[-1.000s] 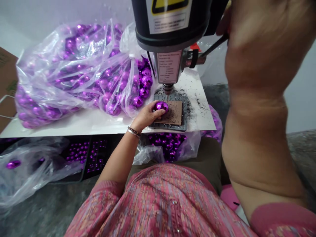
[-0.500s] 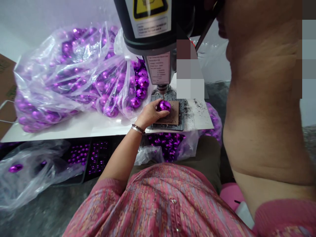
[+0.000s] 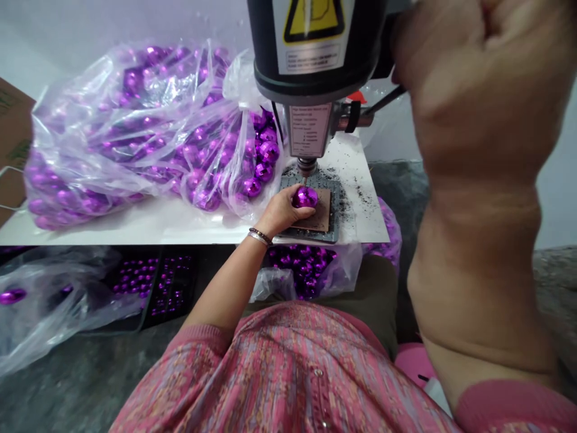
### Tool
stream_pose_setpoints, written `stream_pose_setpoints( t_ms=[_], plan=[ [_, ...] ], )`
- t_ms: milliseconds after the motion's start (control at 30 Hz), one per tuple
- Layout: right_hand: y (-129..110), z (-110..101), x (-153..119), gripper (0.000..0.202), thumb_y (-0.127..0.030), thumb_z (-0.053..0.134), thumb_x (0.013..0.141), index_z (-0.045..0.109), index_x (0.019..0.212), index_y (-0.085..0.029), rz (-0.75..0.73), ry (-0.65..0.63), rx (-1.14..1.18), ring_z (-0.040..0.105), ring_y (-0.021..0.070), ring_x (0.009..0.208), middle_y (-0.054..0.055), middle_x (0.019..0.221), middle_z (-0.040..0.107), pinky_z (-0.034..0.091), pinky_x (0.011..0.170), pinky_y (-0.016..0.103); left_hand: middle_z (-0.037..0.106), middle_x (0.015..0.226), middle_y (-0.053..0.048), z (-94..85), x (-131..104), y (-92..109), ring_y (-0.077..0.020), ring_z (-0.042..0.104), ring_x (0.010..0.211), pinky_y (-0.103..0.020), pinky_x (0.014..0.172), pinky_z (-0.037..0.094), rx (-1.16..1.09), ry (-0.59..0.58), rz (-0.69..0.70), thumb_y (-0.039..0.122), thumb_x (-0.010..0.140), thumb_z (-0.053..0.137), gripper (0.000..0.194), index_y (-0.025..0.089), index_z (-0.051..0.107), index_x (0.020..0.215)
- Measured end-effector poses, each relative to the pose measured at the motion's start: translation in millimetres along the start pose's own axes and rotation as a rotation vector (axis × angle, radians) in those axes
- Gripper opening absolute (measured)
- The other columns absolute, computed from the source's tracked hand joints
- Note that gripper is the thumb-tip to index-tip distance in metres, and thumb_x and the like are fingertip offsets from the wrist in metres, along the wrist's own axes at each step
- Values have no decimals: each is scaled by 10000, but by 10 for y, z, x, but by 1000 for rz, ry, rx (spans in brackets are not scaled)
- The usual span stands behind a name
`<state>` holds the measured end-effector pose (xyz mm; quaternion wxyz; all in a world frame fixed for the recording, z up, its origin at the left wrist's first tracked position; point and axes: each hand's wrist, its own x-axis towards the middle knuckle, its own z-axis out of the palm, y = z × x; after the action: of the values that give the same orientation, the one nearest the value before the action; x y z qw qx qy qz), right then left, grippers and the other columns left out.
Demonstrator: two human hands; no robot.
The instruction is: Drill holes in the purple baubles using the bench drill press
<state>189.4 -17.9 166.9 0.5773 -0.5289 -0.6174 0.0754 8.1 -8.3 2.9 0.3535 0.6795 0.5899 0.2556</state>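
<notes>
My left hand point(image 3: 285, 211) pinches a shiny purple faceted ball point(image 3: 308, 197) between thumb and fingers. It steadies the ball on a small brown board point(image 3: 321, 219) over the grey base plate point(image 3: 334, 225) of a bench drill. The drill bit point(image 3: 305, 180), below the chuck point(image 3: 307, 165), meets the ball's top; whether it has entered I cannot tell. Close to the camera at the upper right, my right hand point(image 3: 482, 66) is closed around the end of the drill's lever point(image 3: 385, 101). Its grip is partly hidden and blurred.
A large clear bag point(image 3: 135, 132) of purple balls lies left on the white table point(image 3: 148, 231). Dark shavings point(image 3: 349, 195) surround the base. Below the table edge are an open bag of balls point(image 3: 306, 264), a black crate point(image 3: 148, 307) and a plastic bag point(image 3: 58, 319).
My right hand has come down into view, and the lever has swung lower, nearer level. My left hand still holds the ball under the bit. The whole view has shifted slightly.
</notes>
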Motion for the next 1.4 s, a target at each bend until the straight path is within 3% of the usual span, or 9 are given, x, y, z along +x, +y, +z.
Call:
stream_pose_setpoints(
  t_ms=[100, 233, 433, 633, 800, 1033, 1400],
  plan=[
    [4, -27, -268, 277, -180, 504, 891, 324, 695, -103, -18, -52, -93, 227, -53, 647, -28, 674, 316, 216, 740, 197, 787, 1074, -35, 11, 7, -20, -194, 690, 966, -289, 921, 527, -6, 6, 9, 208, 736, 858, 511, 133, 736, 1227],
    [117, 8, -439, 250, -203, 503, 862, 318, 715, -119, -86, -6, -49, 258, -27, 669, -16, 702, 365, 293, 741, 172, 769, 981, -21, 29, 18, -55, -201, 680, 928, -290, 876, 529, -21, 9, 42, 216, 735, 857, 386, 150, 750, 1100],
    [236, 75, -566, 253, -244, 483, 864, 332, 703, -121, -160, 53, -53, 282, -15, 651, -7, 666, 340, 287, 670, 170, 751, 954, -17, 49, 30, -55, -196, 661, 912, -289, 862, 517, -17, 14, 25, 230, 744, 858, 376, 149, 742, 1092],
    [393, 139, -699, 242, -262, 490, 917, 457, 738, -102, -250, 127, -37, 338, -36, 633, -20, 668, 392, 305, 654, 143, 740, 970, -14, 78, 45, -99, -180, 652, 897, -283, 857, 511, 15, 18, 62, 255, 765, 849, 372, 150, 727, 1100],
    [548, 215, -792, 445, -457, 463, 1007, 552, 791, -79, -308, 235, -33, 378, -33, 700, -8, 734, 449, 327, 692, 145, 725, 1116, -80, 135, 39, -147, -217, 665, 1026, -335, 989, 527, 59, 93, 53, 253, 749, 886, 501, 146, 733, 1214],
    [661, 339, -877, 518, -532, 432, 1021, 553, 782, -88, -325, 309, 6, 391, -28, 687, -3, 715, 437, 337, 680, 158, 690, 1224, -107, 173, 11, -145, -235, 672, 1144, -368, 1127, 492, 47, 120, 10, 261, 752, 913, 611, 167, 710, 1320],
    [831, 496, -970, 468, -505, 424, 1033, 533, 833, -97, -335, 409, 75, 491, -15, 759, 10, 786, 509, 419, 742, 158, 669, 1139, -76, 217, -12, -152, -236, 638, 1127, -352, 1085, 502, 51, 141, 7, 284, 768, 903, 536, 178, 729, 1264]
  ],
)
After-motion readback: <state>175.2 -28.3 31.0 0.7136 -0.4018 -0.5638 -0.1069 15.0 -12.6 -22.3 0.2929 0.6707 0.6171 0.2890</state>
